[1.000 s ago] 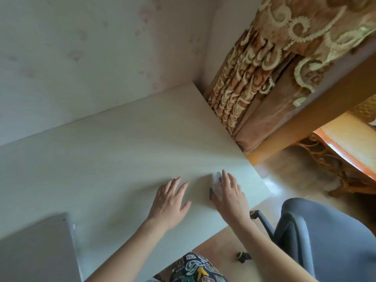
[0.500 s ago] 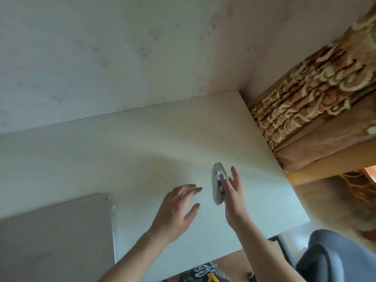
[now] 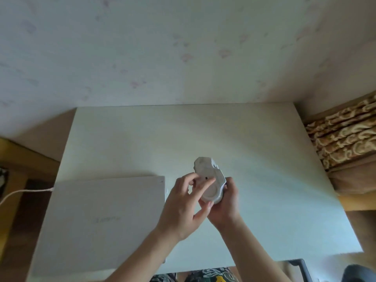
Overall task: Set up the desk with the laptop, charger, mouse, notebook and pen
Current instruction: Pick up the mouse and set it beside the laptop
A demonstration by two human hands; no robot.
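two hands on one white mouse, lifted above the desk.

right hand [image 3: 223,202] cups the mouse [image 3: 209,180] from below, underside turned up toward the camera; left hand [image 3: 187,204] rests fingertips [image 3: 210,183] on that underside near a small dark spot. the mouse sits between both hands, clear of the white desk [image 3: 264,159]. just left of the hands lies the closed white laptop [image 3: 101,216], a pale charger cable [image 3: 24,192] at its left edge. patterned curtain [image 3: 345,137] hangs at right.
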